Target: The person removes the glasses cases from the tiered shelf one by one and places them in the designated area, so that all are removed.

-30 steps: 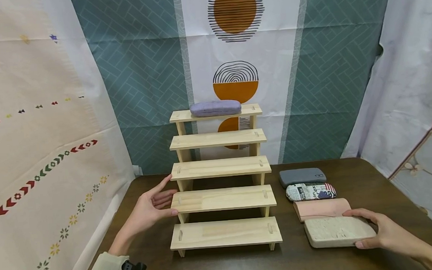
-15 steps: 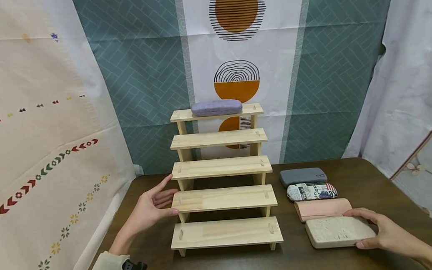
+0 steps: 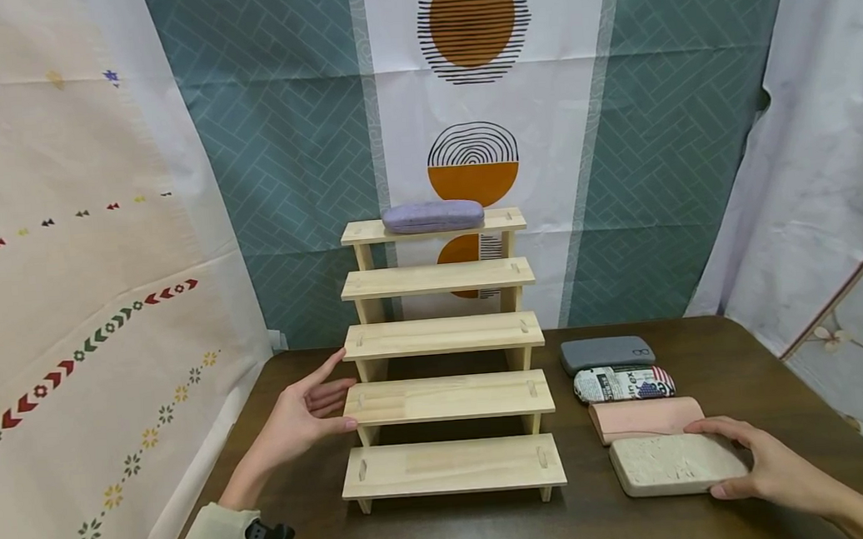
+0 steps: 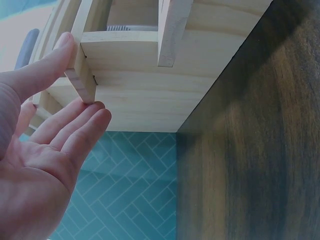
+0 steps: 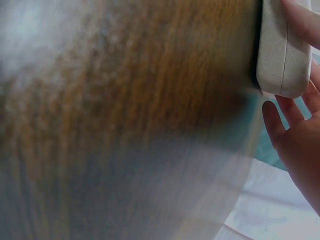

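A stepped wooden display rack [image 3: 448, 398] of pale boards stands at the middle of the table. My left hand [image 3: 302, 416] pinches the left end of its second board from the bottom, thumb at the front edge and fingers behind, as the left wrist view shows. Lying on its top board is a purple glasses case [image 3: 433, 216]. At the right, a cream glasses case [image 3: 678, 463] rests on the table. My right hand [image 3: 760, 459] grips that case by its right end, thumb in front and fingers at the back; in the right wrist view its rounded end [image 5: 282, 65] shows between them.
Behind the cream case lie a pink case [image 3: 645, 417], a patterned glasses case [image 3: 623, 383] with printed lettering and a grey glasses case [image 3: 606, 352], in a row going back. Printed cloths [image 3: 289, 162] hang behind and beside the brown table [image 3: 480, 533].
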